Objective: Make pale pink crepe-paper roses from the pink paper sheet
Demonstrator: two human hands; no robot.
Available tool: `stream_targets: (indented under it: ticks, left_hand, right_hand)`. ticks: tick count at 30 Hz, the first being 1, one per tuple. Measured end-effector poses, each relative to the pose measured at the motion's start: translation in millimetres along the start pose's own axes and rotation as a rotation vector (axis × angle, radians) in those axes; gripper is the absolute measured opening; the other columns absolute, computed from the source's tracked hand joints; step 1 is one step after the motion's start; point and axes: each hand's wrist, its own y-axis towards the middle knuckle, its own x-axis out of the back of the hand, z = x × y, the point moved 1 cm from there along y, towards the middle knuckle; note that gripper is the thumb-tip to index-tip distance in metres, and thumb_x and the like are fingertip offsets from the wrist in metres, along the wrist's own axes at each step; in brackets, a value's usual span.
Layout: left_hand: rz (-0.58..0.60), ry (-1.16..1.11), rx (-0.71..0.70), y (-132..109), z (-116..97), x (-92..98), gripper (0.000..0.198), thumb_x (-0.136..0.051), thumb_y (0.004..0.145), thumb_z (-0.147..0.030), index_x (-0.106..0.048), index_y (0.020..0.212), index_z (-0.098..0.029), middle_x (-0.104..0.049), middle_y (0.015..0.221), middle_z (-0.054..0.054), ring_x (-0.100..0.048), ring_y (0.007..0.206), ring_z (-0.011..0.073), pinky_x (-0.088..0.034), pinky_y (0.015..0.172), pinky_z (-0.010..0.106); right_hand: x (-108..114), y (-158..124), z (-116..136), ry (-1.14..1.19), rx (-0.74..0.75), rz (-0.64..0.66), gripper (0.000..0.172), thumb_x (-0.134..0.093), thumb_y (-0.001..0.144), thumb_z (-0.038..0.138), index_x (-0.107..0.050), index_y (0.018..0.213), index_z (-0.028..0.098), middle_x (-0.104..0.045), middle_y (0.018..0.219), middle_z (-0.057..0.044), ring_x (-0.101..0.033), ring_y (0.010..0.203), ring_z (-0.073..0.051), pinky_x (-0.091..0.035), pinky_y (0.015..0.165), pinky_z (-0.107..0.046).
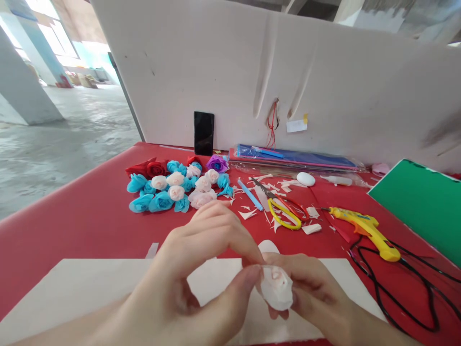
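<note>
Both my hands meet low in the middle of the view over a white sheet (pixel 82 288). My left hand (pixel 187 269) pinches a small white paper rose (pixel 276 287) with thumb and fingers. My right hand (pixel 317 293) cups the same rose from below and the right, fingers wrapped round it. The rose has a pale pink centre and rolled petals.
A pile of blue, white, red and purple paper roses (pixel 176 185) lies at the back left of the red table (pixel 72 226). Yellow-handled scissors (pixel 284 214), a yellow glue gun (pixel 367 228) with black cord, a blue pen (pixel 250 194), paper scraps, a green sheet (pixel 425 202) and a black phone (pixel 203 133) against the white board.
</note>
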Motion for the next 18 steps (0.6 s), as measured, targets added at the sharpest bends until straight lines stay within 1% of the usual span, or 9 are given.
stream_targets:
  ticks: [2,4,6,8,9,13,16,18]
  left_hand:
    - [-0.027,0.038,-0.029,0.7,-1.9,1.2,0.017,-0.067,0.089,-0.017,-0.073,0.078,-0.028,-0.068,0.068,-0.005,-0.060,0.064,0.0175,-0.047,0.074,0.031]
    - [-0.020,0.018,0.004,1.5,-2.3,2.3,0.014,-0.068,0.087,-0.020,-0.074,0.078,-0.030,-0.070,0.067,-0.003,-0.061,0.066,0.0211,-0.048,0.074,0.033]
    - [0.011,-0.057,0.105,2.0,-0.4,2.7,0.009,-0.068,0.086,-0.028,-0.076,0.082,-0.030,-0.071,0.066,0.000,-0.063,0.072,0.0267,-0.051,0.075,0.037]
    - [0.030,-0.147,0.214,2.1,3.0,2.5,0.011,-0.067,0.086,-0.036,-0.076,0.088,-0.030,-0.072,0.067,0.002,-0.065,0.079,0.0311,-0.053,0.077,0.039]
    - [0.031,-0.184,0.253,1.9,4.9,2.1,0.013,-0.067,0.086,-0.037,-0.076,0.089,-0.029,-0.072,0.067,0.003,-0.065,0.081,0.0317,-0.054,0.077,0.040]
    - [0.041,-0.277,0.339,-1.0,11.1,-1.1,0.015,-0.067,0.085,-0.039,-0.074,0.088,-0.027,-0.070,0.066,0.002,-0.066,0.080,0.0300,-0.055,0.076,0.038]
    - [0.067,-0.298,0.385,-3.8,12.1,-5.2,0.012,-0.067,0.084,-0.036,-0.072,0.083,-0.025,-0.068,0.065,0.001,-0.064,0.074,0.0266,-0.054,0.071,0.035]
    - [0.094,-0.300,0.412,-4.3,10.4,-7.4,0.009,-0.066,0.081,-0.030,-0.068,0.074,-0.024,-0.066,0.063,-0.001,-0.060,0.066,0.0216,-0.050,0.064,0.029]
  right_hand:
    - [1.7,-0.7,1.0,-0.043,-0.015,-0.007,0.038,-0.055,0.103,0.047,-0.067,0.083,0.017,-0.055,0.076,-0.001,-0.048,0.067,-0.012,-0.041,0.063,-0.024]
    - [3.0,-0.8,1.3,-0.064,-0.024,-0.007,0.036,-0.056,0.103,0.044,-0.066,0.080,0.018,-0.059,0.077,-0.002,-0.052,0.071,-0.012,-0.042,0.067,-0.024]
    - [4.0,-0.1,1.6,-0.071,-0.018,-0.007,0.037,-0.056,0.102,0.044,-0.066,0.076,0.019,-0.061,0.077,-0.001,-0.056,0.073,-0.014,-0.045,0.071,-0.025]
    - [4.8,1.0,2.4,-0.079,0.001,-0.009,0.040,-0.056,0.101,0.047,-0.066,0.074,0.019,-0.063,0.076,-0.002,-0.058,0.074,-0.015,-0.047,0.075,-0.027]
    - [5.1,1.6,3.2,-0.085,0.007,-0.009,0.041,-0.056,0.101,0.050,-0.066,0.074,0.020,-0.064,0.076,-0.003,-0.059,0.075,-0.016,-0.048,0.076,-0.028]
    - [7.0,3.7,6.2,-0.140,0.003,-0.030,0.043,-0.055,0.099,0.056,-0.069,0.076,0.022,-0.068,0.078,-0.006,-0.061,0.077,-0.019,-0.049,0.078,-0.031]
    - [9.0,5.2,6.6,-0.171,0.083,-0.003,0.040,-0.055,0.101,0.050,-0.067,0.076,0.021,-0.066,0.075,-0.004,-0.058,0.073,-0.017,-0.047,0.074,-0.030]
    - [10.7,6.0,5.6,-0.190,0.168,0.022,0.035,-0.055,0.103,0.042,-0.065,0.077,0.020,-0.066,0.074,-0.003,-0.055,0.071,-0.015,-0.045,0.072,-0.028]
